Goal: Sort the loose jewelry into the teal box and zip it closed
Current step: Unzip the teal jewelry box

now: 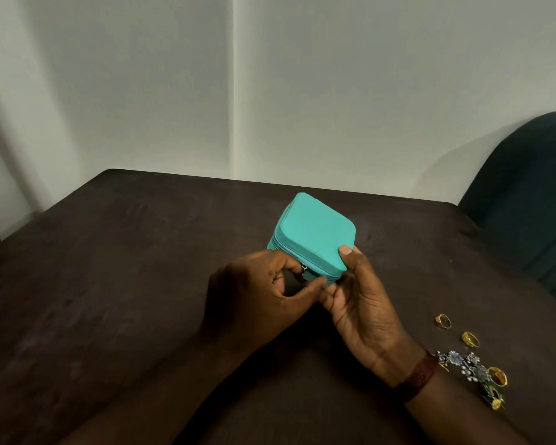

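— Box status?
— Teal box (315, 234) mid-counter (109, 284), lid down. My right hand (363, 303) clamps its near corner; my left hand (264, 290) pinches the zipper pull (303, 268).
— Jewelry?
— Loose jewelry (472, 364) right of the box (rings, brooch).

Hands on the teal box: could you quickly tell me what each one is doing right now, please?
Left hand: fingers pinched on the zipper pull of the teal box.
Right hand: holding the teal box, thumb on its lid.
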